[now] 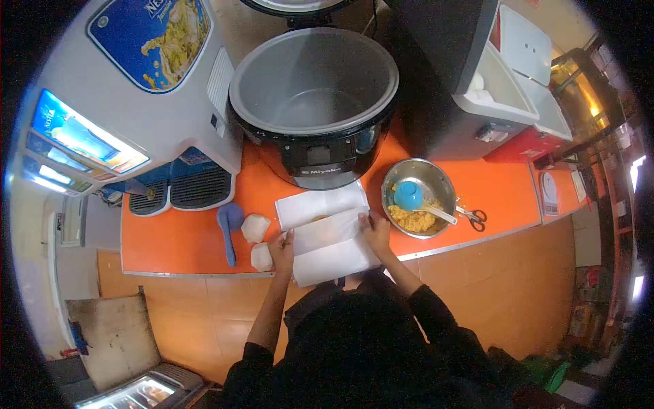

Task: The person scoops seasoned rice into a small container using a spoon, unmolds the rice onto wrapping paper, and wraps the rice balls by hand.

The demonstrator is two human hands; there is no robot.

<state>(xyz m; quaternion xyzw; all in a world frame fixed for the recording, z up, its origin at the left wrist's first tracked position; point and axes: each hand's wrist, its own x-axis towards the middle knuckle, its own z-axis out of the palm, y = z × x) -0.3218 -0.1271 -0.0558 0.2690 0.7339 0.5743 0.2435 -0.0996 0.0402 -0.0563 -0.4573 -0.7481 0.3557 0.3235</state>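
Between my two hands a thin, translucent sheet of paper (325, 236) is drawn over white paper (337, 262) on the orange counter. My left hand (282, 251) pinches the sheet at its left edge. At the right edge, my right hand (374, 233) closes on it too. A small brownish bit of something, too covered to name, shows at the sheet's far edge. Two whitish, roundish pieces, one (256, 228) behind the other (261, 257), lie just left of my left hand. Right of my right hand stands a steel bowl (446, 183) with crumbly yellow food (412, 219).
In the bowl rest a blue cup (409, 195) and a white-handled spoon (439, 214). Scissors (475, 218) lie beside it. A large open cooker (313, 146) stands behind the paper, a drinks machine (163, 129) at left. A blue long-handled utensil (229, 228) lies near the front edge.
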